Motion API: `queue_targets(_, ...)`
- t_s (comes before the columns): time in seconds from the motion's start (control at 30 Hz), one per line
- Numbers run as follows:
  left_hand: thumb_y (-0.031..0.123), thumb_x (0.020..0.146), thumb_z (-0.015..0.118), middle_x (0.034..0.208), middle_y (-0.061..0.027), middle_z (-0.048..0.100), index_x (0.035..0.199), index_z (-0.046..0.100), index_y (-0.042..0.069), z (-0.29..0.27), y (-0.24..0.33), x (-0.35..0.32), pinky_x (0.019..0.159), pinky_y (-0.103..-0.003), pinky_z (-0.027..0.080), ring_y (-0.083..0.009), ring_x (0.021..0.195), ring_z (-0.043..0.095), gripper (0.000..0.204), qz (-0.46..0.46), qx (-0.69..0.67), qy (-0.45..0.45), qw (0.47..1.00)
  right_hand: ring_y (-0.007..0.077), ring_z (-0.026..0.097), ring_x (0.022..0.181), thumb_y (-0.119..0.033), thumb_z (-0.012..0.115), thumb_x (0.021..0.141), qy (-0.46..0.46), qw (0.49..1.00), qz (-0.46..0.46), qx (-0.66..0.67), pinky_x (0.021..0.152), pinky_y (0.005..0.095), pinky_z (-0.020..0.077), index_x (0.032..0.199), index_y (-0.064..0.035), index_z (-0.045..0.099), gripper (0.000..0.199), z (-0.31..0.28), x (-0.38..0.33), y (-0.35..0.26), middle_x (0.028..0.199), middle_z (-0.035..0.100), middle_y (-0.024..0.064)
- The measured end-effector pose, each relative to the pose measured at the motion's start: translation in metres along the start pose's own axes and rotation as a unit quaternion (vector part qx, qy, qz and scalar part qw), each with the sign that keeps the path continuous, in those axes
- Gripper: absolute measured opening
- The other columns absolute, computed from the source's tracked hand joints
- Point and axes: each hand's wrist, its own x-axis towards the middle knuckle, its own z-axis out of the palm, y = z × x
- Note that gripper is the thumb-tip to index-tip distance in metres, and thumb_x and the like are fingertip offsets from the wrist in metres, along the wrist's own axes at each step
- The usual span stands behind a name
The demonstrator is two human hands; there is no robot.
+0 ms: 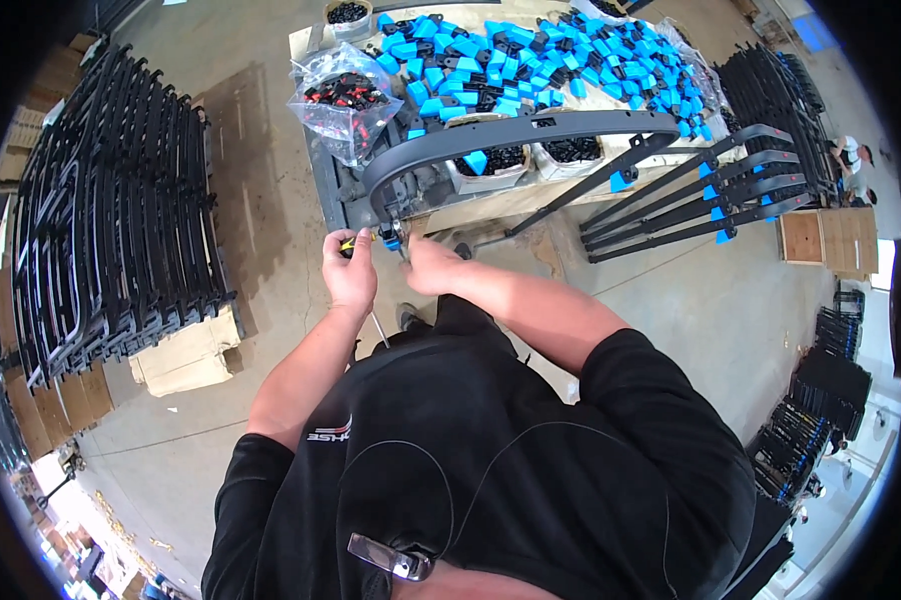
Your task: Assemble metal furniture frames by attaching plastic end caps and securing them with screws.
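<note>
Only legible print: short white lettering (331, 436) with a small red-and-white emblem (346, 426) on the black shirt (491, 480), left chest — inverted in this view. Small reddish marks (785, 181) on the black frames (756, 188) at right — too tiny to read.

At upper centre, a curved frame (491, 131) is showing smooth, satin black metal — blue fittings (561, 65) above it are looking plastic, while a clear plastic bag (331, 66) is gleaming, crinkled, further left.

Dark arched frame (471, 136), blue piece (392, 241), perhaps a bracket, at its lower left end, beside a yellow-and-black tool (348, 246)
</note>
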Motion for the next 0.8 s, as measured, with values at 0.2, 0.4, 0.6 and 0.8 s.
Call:
queue_targets(0.2,0.019,0.098,0.071,0.078,0.0038,0.053,0.101,0.058,0.009,0.004,0.005,0.002,0.056,-0.026,0.036,-0.0060,0.066,0.043,0.017,0.051,0.066,0.013,0.996,0.0447,0.061,0.121,-0.030,0.063,0.088,-0.050,0.995,0.013,0.086,0.103,0.0471,0.0491,0.127,0.0167,0.050,0.062,-0.006,-0.018,-0.011,0.124,0.061,0.0369)
queue_targets(0.4,0.020,0.099,0.071,0.074,0.0041,0.052,0.102,0.058,0.010,0.005,0.005,0.002,0.053,-0.026,0.033,-0.0060,0.063,0.041,0.016,0.006,0.017,0.008,1.000,0.0432,0.061,0.123,-0.022,0.061,0.090,-0.076,0.997,0.026,-0.005,0.104,0.0449,0.0485,0.134,0.0164,0.043,0.061,-0.026,-0.014,-0.018,0.129,0.059,0.0361)
queue_targets(0.6,0.020,0.094,0.075,0.093,-0.0031,0.063,0.114,0.058,0.009,-0.007,0.006,0.002,0.069,-0.029,0.047,-0.0108,0.076,0.052,0.029,-0.050,0.021,-0.018,0.998,0.0295,0.069,0.105,-0.022,0.072,0.087,-0.124,0.962,-0.017,0.243,0.090,0.0394,0.0525,0.132,0.0052,0.043,0.060,0.010,-0.021,0.018,0.109,0.068,0.0223)
queue_targets(0.8,0.020,0.085,0.077,0.105,-0.0114,0.063,0.146,0.032,0.006,-0.008,0.003,-0.017,0.085,-0.036,0.051,-0.0215,0.093,0.062,0.078,-0.017,0.084,0.009,0.996,0.0492,0.061,0.117,-0.018,0.063,0.086,-0.016,0.981,-0.058,0.186,0.101,0.0486,0.0473,0.140,0.0164,0.029,0.073,0.041,-0.026,0.026,0.118,0.060,0.0401)
